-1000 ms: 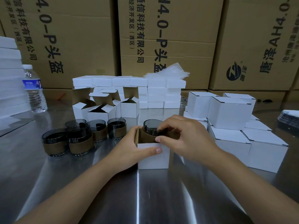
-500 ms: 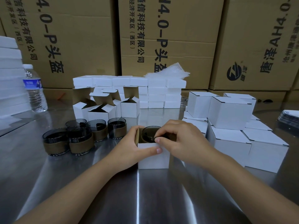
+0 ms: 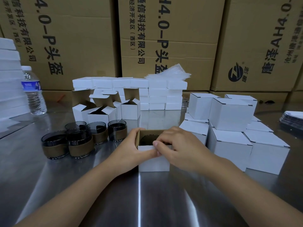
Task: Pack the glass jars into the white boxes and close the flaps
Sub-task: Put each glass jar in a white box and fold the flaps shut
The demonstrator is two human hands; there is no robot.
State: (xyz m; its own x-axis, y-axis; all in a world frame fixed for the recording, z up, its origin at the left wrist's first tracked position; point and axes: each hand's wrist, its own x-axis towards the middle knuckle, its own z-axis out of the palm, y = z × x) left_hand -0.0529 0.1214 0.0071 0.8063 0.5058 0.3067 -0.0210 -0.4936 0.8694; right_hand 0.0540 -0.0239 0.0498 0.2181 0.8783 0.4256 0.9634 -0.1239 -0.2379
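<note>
An open white box (image 3: 153,161) stands on the steel table in front of me. A dark glass jar (image 3: 147,139) sits down inside it, only its rim showing. My left hand (image 3: 129,151) grips the box's left wall, thumb across the front. My right hand (image 3: 177,145) reaches over the opening, fingers curled on the jar's rim and the box's front edge. Several more dark jars with brown sleeves (image 3: 80,143) stand to the left. Open empty white boxes (image 3: 105,112) wait behind them.
Closed white boxes (image 3: 229,128) are stacked at the right. A wall of flat white boxes (image 3: 157,95) and big brown cartons (image 3: 164,38) stand behind. A water bottle (image 3: 32,90) stands at far left, dark sheets (image 3: 293,118) at far right.
The jar has gone down from sticking out above the box to sitting inside it. My right hand followed it down; the left kept hold of the box.
</note>
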